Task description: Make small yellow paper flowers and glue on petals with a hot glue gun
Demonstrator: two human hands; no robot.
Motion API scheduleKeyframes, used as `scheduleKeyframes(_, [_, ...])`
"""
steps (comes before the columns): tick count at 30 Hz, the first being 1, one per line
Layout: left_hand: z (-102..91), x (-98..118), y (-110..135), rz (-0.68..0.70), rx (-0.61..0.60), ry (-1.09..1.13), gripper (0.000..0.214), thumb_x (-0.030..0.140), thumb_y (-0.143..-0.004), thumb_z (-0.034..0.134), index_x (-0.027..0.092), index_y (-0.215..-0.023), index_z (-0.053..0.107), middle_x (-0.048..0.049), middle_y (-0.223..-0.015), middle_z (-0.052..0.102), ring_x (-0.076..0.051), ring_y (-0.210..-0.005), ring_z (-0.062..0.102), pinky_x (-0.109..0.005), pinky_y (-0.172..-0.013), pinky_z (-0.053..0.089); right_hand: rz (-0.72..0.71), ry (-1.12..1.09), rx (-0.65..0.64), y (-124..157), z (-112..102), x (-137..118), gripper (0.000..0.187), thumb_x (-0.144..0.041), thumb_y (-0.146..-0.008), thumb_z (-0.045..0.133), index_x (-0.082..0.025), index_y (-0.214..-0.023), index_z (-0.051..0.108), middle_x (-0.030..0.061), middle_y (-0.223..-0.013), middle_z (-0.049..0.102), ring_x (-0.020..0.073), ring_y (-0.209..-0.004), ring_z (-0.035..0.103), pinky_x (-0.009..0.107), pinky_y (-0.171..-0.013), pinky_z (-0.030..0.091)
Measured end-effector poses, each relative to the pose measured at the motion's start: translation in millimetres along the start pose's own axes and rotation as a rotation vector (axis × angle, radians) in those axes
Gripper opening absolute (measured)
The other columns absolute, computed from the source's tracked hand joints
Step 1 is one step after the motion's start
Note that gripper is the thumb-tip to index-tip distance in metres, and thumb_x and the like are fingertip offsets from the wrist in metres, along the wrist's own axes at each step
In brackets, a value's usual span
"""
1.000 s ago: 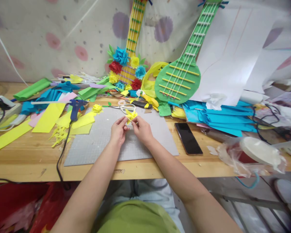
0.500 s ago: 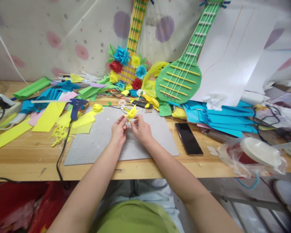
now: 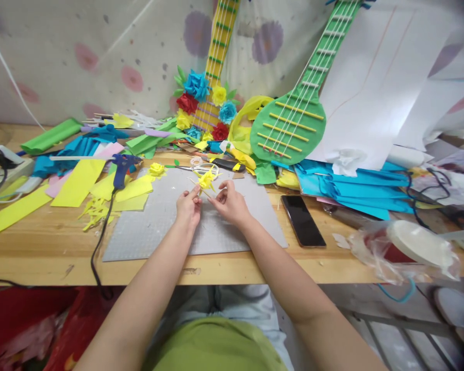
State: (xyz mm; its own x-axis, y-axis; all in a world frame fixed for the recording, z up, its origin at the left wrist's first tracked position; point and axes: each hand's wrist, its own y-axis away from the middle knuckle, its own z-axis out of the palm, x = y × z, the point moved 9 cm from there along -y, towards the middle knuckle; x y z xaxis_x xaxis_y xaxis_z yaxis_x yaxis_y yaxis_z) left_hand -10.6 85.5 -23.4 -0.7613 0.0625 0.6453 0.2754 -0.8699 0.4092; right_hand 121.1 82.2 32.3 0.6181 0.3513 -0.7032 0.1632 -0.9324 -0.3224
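Note:
Over the grey cutting mat [image 3: 139, 237], my left hand [image 3: 188, 208] pinches a yellow paper flower [image 3: 206, 180] at its base. Its pointed petals stick out to the sides. My right hand [image 3: 232, 205] is close beside it, thumb and finger closed on what looks like a thin stick [image 3: 206, 194] running toward the flower's underside. Where the stick's tip meets the flower is too small to make out. Scissors [image 3: 195, 168] lie just behind the hands. A finished yellow paper flower [image 3: 156, 169] sits at the mat's back left edge.
A blue glue gun [image 3: 120, 170] rests on yellow paper strips [image 3: 79, 183] at left, its cord hanging over the table edge. A phone [image 3: 302, 220] lies right of the mat. Behind stand a green paper lute [image 3: 290, 126] and a flower-decorated yellow one [image 3: 218, 46]. Blue paper [image 3: 355, 183] is piled at right.
The flower has tilted and dropped slightly in my left hand. My right hand has shifted a little right, and the thin stick now shows at its fingertips. The view has moved slightly.

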Motion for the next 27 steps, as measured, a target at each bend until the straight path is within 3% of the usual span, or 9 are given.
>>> scheduleKeyframes(6, [1.4, 0, 1, -0.032, 0.002, 0.021, 0.025, 0.003, -0.064, 0.068, 0.014, -0.064, 0.045, 0.0107, -0.046, 0.042, 0.003, -0.033, 0.033, -0.01, -0.036, 0.03, 0.075, 0.021, -0.04, -1, 3, 7, 0.022, -0.042, -0.077, 0.054, -0.021, -0.077, 0.047, -0.0039, -0.06, 0.057, 0.0108, -0.054, 0.053, 0.021, -0.054, 0.035])
scheduleKeyframes(11, [3.0, -1, 2, -0.054, -0.01, 0.063, 0.019, 0.002, -0.067, 0.065, 0.012, -0.064, 0.05, 0.0093, -0.046, 0.044, 0.003, -0.033, 0.033, -0.01, -0.036, 0.029, 0.13, 0.0, -0.142, 0, 13, 10, 0.029, -0.04, -0.084, 0.044, -0.02, -0.063, 0.051, -0.0041, -0.051, 0.055, 0.0094, -0.048, 0.049, 0.021, -0.052, 0.033])
scheduleKeyframes(19, [5.9, -1, 1, -0.035, -0.044, 0.056, 0.019, 0.006, -0.065, 0.068, 0.012, -0.064, 0.05, 0.0096, -0.046, 0.043, 0.003, -0.031, 0.033, -0.01, -0.034, 0.031, 0.125, 0.019, -0.088, 0, 9, 7, 0.023, -0.041, -0.082, 0.049, -0.021, -0.072, 0.054, -0.0038, -0.059, 0.058, 0.0096, -0.054, 0.049, 0.02, -0.054, 0.032])
scheduleKeyframes(24, [13.0, 4, 2, -0.005, -0.168, 0.042, 0.013, 0.015, -0.069, 0.067, 0.012, -0.072, 0.055, 0.0057, -0.059, 0.056, 0.002, -0.033, 0.035, -0.011, -0.037, 0.037, 0.141, 0.1, -0.076, 0, 8, 7, 0.022, -0.038, -0.084, 0.046, -0.021, -0.073, 0.055, -0.0024, -0.061, 0.059, 0.0109, -0.056, 0.05, 0.021, -0.055, 0.031])
scheduleKeyframes(27, [11.1, 4, 2, -0.016, -0.167, 0.047, 0.011, 0.021, -0.074, 0.062, 0.014, -0.073, 0.054, 0.0018, -0.067, 0.062, 0.001, -0.034, 0.037, -0.013, -0.04, 0.041, 0.158, 0.161, -0.044, -1, 4, 11, 0.023, -0.038, -0.086, 0.044, -0.021, -0.077, 0.056, -0.0005, -0.066, 0.061, 0.0123, -0.06, 0.053, 0.022, -0.057, 0.031])
